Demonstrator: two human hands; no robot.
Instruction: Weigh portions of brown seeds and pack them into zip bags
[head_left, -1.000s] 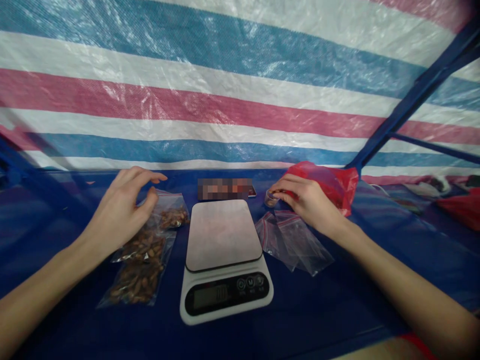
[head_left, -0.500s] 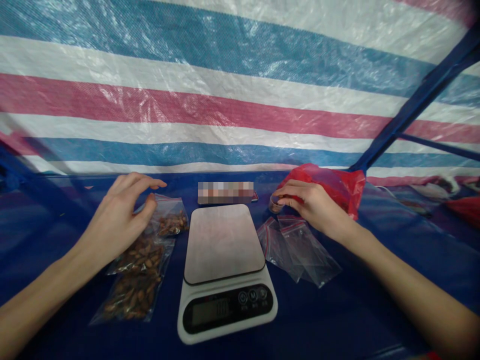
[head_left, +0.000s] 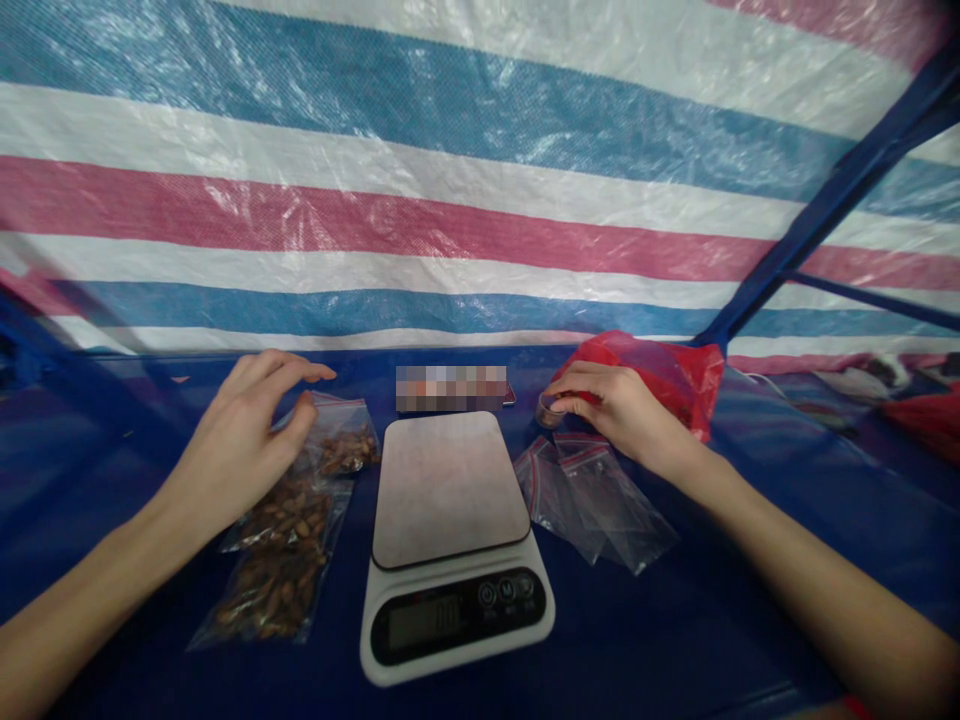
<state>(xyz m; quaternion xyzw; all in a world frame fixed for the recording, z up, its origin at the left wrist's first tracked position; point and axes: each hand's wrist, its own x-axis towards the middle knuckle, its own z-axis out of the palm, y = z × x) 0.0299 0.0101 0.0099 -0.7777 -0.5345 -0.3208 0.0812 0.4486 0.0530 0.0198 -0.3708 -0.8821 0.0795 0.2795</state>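
Observation:
My left hand (head_left: 251,430) hovers with its fingers apart and curved, its thumb tip at the top of a clear zip bag of brown almond-like nuts (head_left: 277,560). A second nut bag (head_left: 345,450) lies partly under the first. My right hand (head_left: 607,405) is closed around a small round translucent object (head_left: 550,410), perhaps a tape roll. Behind that hand bunches a red plastic bag (head_left: 660,375). Empty clear zip bags (head_left: 592,500) lie below it. Between my hands stands a white digital kitchen scale (head_left: 450,490).
A blurred flat object (head_left: 450,388) lies behind the scale. The work surface is a dark blue sheet (head_left: 637,640). A striped blue, white and red tarp (head_left: 375,220) forms the wall, crossed by a blue frame bar (head_left: 825,210) at right. Red material (head_left: 926,420) lies far right.
The whole view has tilted slightly, so the table sits lower in the picture. My hands have barely changed their grip or position.

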